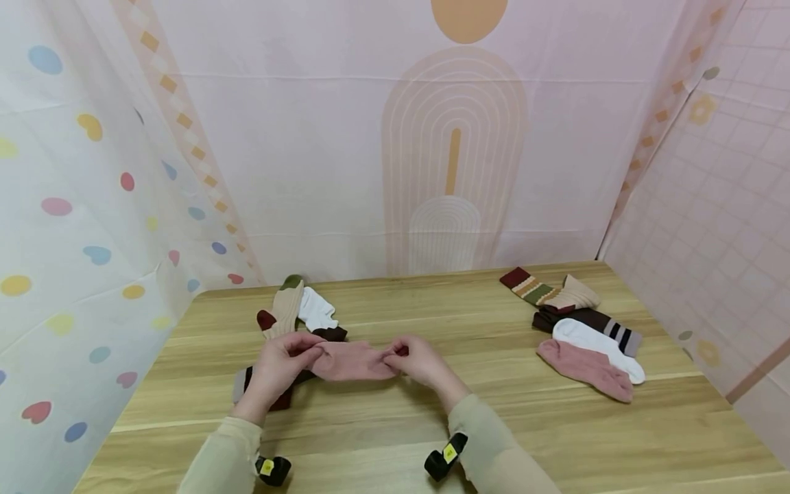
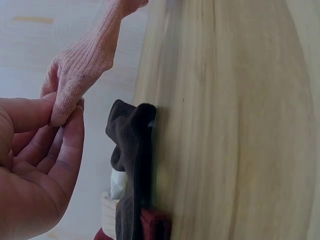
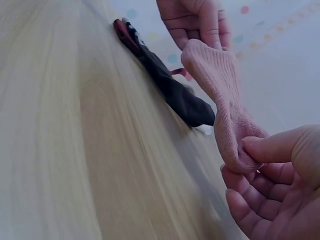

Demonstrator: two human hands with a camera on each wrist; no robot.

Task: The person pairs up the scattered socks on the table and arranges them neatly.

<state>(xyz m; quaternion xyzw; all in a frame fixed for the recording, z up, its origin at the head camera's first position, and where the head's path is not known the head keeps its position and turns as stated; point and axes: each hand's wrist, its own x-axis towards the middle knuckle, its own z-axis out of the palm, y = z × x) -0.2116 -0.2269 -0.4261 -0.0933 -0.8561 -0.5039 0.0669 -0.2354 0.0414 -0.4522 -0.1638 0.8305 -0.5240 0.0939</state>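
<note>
A pink ribbed sock [image 1: 354,361] is stretched sideways between both hands, raised over the table. My left hand [image 1: 280,367] pinches one end between thumb and fingers; in the left wrist view the sock [image 2: 82,70] runs away from that pinch. At the other end my right hand [image 1: 422,363] pinches the sock, and the right wrist view shows the thumb pressing into the knit [image 3: 232,135]. Behind and below the left hand lie a beige sock [image 1: 286,309] with green toe, a white sock [image 1: 317,310] and a dark sock [image 2: 132,145], partly hidden by the hand.
On the table's right side [image 1: 469,405] lies a second group: a striped beige sock [image 1: 549,291], a dark sock with grey bands [image 1: 589,322], a white sock [image 1: 601,348] and another pink sock [image 1: 583,370]. Patterned curtains [image 1: 296,151] hang behind the table and at both sides.
</note>
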